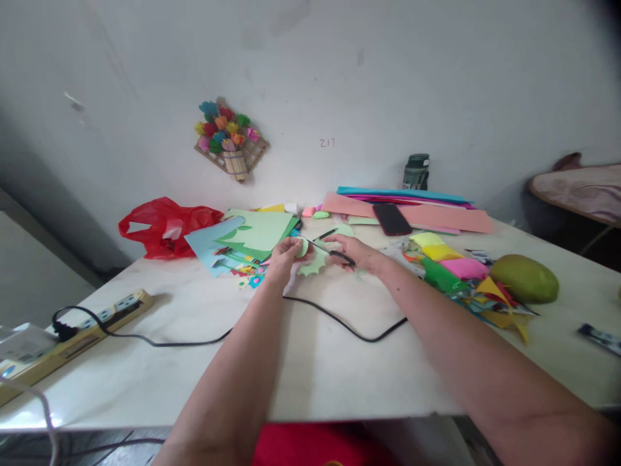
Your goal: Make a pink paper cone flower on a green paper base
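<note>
My left hand [284,255] is closed in a pinch on a light green paper cut-out [313,262] with a jagged leaf-like edge, held just above the white table [310,362]. My right hand [356,252] grips black-handled scissors [324,248], whose blades point left into the green paper. Both hands meet at the middle of the table, in front of a pile of green and blue paper sheets [252,236].
A black cable [339,320] crosses the table to a power strip [72,330] at left. A red plastic bag [165,226] lies back left. Coloured sheets with a phone [391,219] lie at the back. Paper scraps [456,268] and a green mango [526,278] sit right.
</note>
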Action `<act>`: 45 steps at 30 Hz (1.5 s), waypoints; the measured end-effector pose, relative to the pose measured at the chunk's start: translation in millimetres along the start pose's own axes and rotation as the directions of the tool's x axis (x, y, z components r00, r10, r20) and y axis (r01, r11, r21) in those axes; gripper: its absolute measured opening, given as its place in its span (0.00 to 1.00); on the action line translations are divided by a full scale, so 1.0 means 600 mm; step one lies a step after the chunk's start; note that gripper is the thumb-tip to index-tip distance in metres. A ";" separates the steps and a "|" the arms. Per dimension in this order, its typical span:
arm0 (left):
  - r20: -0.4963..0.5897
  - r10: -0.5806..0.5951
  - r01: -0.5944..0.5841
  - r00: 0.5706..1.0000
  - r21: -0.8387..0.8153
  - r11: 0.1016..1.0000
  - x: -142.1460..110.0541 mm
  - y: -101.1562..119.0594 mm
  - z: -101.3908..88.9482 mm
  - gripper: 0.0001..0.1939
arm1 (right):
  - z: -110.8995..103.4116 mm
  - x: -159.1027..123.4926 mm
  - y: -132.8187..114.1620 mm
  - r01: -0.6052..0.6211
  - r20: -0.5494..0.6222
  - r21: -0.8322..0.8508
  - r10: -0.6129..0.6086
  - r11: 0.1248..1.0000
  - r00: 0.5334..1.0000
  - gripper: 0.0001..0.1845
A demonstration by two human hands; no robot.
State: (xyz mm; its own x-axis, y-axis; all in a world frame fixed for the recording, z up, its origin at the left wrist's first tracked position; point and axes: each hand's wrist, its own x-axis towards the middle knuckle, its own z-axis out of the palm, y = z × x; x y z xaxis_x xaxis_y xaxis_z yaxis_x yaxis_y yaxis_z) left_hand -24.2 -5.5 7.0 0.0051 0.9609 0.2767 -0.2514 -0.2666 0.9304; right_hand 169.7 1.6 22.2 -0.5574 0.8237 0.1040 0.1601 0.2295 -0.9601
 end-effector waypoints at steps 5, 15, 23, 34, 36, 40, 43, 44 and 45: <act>-0.149 0.010 -0.014 0.989 -0.025 1.000 0.004 -0.002 -0.004 0.17 | -0.016 0.006 -0.001 0.102 -0.195 0.054 -0.090 0.993 0.977 0.22; -0.096 -0.029 0.024 0.995 -0.053 0.998 0.006 -0.009 0.012 0.18 | -0.065 -0.001 0.007 -0.531 -0.619 -0.723 -0.071 0.441 0.782 0.19; -0.068 -0.088 0.091 0.994 0.038 0.995 0.002 -0.006 0.018 0.18 | -0.070 0.009 0.016 -0.523 -0.582 -0.637 0.092 0.565 0.808 0.21; -0.025 -0.110 0.113 0.994 0.145 0.983 0.001 -0.003 0.029 0.21 | -0.037 0.014 0.010 -0.159 -0.371 -0.780 -0.242 0.605 0.896 0.18; -0.006 -0.116 0.115 0.993 0.155 0.981 -0.001 -0.003 0.031 0.21 | -0.023 0.016 0.001 0.044 -0.306 -0.669 -0.328 0.742 0.894 0.19; 0.047 -0.123 0.114 0.991 0.170 0.979 -0.003 -0.005 0.033 0.22 | 0.009 0.022 -0.007 0.239 -0.193 -0.326 -0.312 0.915 0.930 0.16; 0.085 -0.138 0.121 0.987 0.180 0.976 -0.003 -0.008 0.033 0.24 | 0.021 0.030 0.002 0.191 -0.244 -0.259 -0.256 0.947 0.935 0.10; 0.088 -0.146 0.128 0.985 0.183 0.975 -0.003 -0.008 0.033 0.24 | 0.022 0.032 0.006 0.167 -0.268 -0.256 -0.236 0.952 0.934 0.08; 0.091 -0.157 0.138 0.983 0.186 0.973 -0.003 -0.008 0.033 0.24 | 0.022 0.034 0.010 0.147 -0.290 -0.254 -0.220 0.956 0.931 0.07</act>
State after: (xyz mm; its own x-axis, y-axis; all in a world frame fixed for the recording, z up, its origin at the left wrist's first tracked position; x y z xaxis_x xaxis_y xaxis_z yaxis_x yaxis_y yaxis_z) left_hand -3.7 -7.7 7.0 0.1322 0.9802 0.1477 -0.0635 -0.1403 0.9881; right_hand 148.2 13.0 15.3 -0.3183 0.8670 0.3834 0.2779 0.4720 -0.8367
